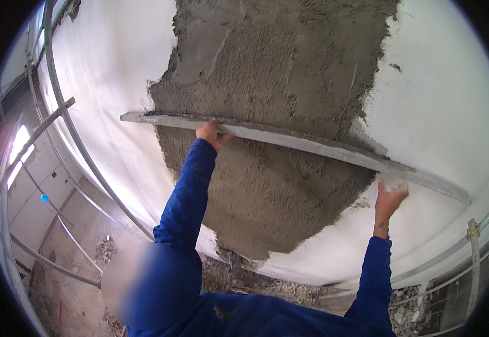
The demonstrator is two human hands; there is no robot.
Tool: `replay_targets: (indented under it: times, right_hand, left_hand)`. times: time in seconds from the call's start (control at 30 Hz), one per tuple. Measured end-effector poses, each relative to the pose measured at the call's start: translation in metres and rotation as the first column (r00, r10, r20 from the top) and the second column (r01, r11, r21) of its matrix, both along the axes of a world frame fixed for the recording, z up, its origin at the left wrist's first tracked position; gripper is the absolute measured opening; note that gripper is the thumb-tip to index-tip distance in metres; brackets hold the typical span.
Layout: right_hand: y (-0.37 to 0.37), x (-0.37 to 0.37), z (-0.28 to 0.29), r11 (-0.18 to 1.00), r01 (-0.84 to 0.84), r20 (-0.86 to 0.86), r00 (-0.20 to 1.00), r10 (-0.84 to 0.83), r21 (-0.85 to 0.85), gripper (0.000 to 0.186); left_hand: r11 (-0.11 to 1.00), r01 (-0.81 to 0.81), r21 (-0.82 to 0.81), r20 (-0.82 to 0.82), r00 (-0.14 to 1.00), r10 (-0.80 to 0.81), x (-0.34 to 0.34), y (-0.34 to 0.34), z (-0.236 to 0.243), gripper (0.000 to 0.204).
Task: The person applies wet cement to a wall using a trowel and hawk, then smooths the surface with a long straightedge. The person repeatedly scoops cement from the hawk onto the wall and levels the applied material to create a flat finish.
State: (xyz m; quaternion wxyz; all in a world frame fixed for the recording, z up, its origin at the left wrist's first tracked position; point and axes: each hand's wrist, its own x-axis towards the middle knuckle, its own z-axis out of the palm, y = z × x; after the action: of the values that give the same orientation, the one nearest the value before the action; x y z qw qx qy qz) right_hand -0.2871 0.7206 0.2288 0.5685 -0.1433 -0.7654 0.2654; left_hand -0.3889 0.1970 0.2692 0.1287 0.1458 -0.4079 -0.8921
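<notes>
A long grey plasterer's straightedge (306, 143) lies across a wide patch of wet-looking grey mortar (278, 62) on a white wall, sloping down to the right. Some mortar clings along its upper edge. My left hand (213, 136) is closed round the bar left of its middle, thumb on the lower side. Further right, my right hand (389, 201) is raised just under the bar's lower edge, thumb apart from the fingers. Those fingertips are smeared, so whether they grip the bar is not clear. Both arms wear blue sleeves.
Metal scaffold tubes (67, 118) curve along the left, with a short board (45, 126) across them. More rails and an upright post (473, 264) stand at the right. Rubble (292, 290) lies along the wall's foot. Bright light enters through a window (18, 151) far left.
</notes>
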Motion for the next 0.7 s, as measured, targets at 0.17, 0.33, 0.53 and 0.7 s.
replay_targets:
  times: [0.17, 0.33, 0.53, 0.7]
  right_hand:
    - [-0.020, 0.012, 0.038, 0.747, 0.137, -0.133, 0.989, -0.066, 0.651, 0.071]
    - [0.029, -0.022, 0.049, 0.579, 0.024, -0.028, 1.000, -0.001, 0.815, 0.057]
    - [0.025, -0.018, 0.056, 0.592, -0.050, 0.021, 0.998, 0.056, 0.804, 0.055]
    - [0.034, -0.020, 0.054, 0.610, -0.004, -0.034, 0.998, 0.050, 0.792, 0.055]
  left_hand:
    - [0.997, 0.022, 0.070, 0.020, 1.000, -0.023, 0.004, -0.005, -0.002, 0.044]
    - [0.999, -0.041, 0.018, 0.021, 0.999, 0.040, 0.001, 0.008, 0.001, 0.041]
    - [0.995, -0.080, -0.064, 0.024, 0.996, 0.082, -0.002, -0.001, -0.003, 0.043]
    - [0.969, -0.070, -0.237, -0.045, 0.997, 0.061, -0.005, 0.001, 0.020, 0.044]
